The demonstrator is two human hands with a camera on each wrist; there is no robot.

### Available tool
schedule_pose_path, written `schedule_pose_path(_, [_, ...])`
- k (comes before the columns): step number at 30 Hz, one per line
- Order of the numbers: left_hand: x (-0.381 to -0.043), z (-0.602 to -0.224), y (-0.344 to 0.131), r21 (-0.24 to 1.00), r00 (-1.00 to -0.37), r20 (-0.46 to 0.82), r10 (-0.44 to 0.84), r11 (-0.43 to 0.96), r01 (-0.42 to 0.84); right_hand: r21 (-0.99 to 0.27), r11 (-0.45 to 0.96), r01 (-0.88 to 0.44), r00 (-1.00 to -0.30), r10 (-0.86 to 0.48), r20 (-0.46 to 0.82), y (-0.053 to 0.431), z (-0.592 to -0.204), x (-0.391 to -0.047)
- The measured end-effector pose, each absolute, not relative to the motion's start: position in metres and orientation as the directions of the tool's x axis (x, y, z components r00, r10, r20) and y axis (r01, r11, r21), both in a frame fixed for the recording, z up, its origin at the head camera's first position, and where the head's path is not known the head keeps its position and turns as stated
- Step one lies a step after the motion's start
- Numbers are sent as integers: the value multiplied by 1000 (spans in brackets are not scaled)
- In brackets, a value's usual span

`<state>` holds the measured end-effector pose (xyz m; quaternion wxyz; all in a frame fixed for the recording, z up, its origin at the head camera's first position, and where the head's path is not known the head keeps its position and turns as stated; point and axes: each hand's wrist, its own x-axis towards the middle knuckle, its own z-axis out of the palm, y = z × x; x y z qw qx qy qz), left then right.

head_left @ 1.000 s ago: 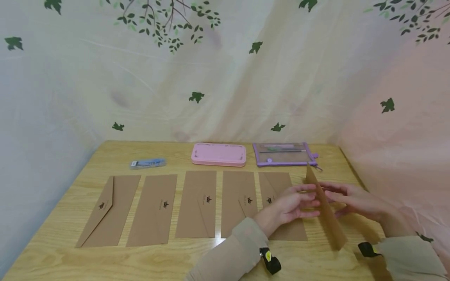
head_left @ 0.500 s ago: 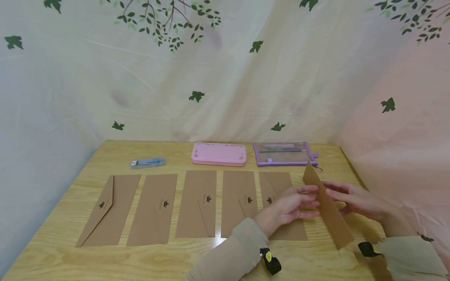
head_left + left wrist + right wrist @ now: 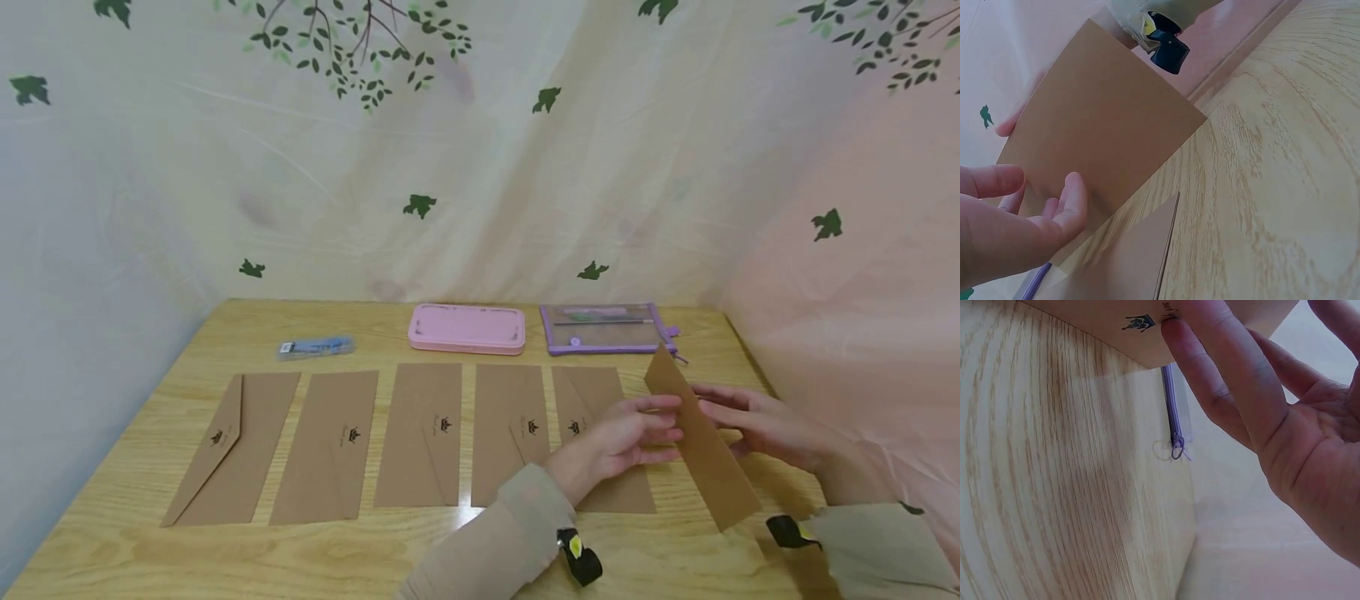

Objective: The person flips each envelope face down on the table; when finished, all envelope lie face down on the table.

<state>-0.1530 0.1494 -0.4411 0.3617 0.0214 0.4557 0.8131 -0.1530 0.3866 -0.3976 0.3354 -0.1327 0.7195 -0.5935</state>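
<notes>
A brown paper envelope (image 3: pixel 701 442) stands on its long edge at the right of the table, between my two hands. My left hand (image 3: pixel 611 442) has its relaxed fingertips against the plain face; in the left wrist view the left thumb (image 3: pixel 991 181) is spread from the fingers. Behind the envelope, my right hand (image 3: pixel 772 429) has extended fingers at the other face. That face, in the right wrist view, bears a printed crown (image 3: pixel 1138 323) beside the straight right fingers (image 3: pixel 1235 369). Under my left forearm lies a flat envelope (image 3: pixel 592 392), partly covered.
More brown envelopes lie in a row to the left: a leftmost one (image 3: pixel 270 433) with its flap side up, then others (image 3: pixel 322 475). Behind them are a blue plastic packet (image 3: pixel 315 347), a pink case (image 3: pixel 467 329) and a clear pouch (image 3: pixel 600 333) with purple edging. A printed curtain (image 3: pixel 480 167) surrounds the table.
The standing envelope has turned a little, its near end swinging right, so more of its plain face shows. My right hand has shifted slightly right; my left hand has hardly moved.
</notes>
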Motion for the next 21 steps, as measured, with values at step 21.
schedule_pose_path(21, [-153,-449,153,785,-743,-297,600,-290,-548,-962,184,204,-738,-616,-274,409,-402,-155])
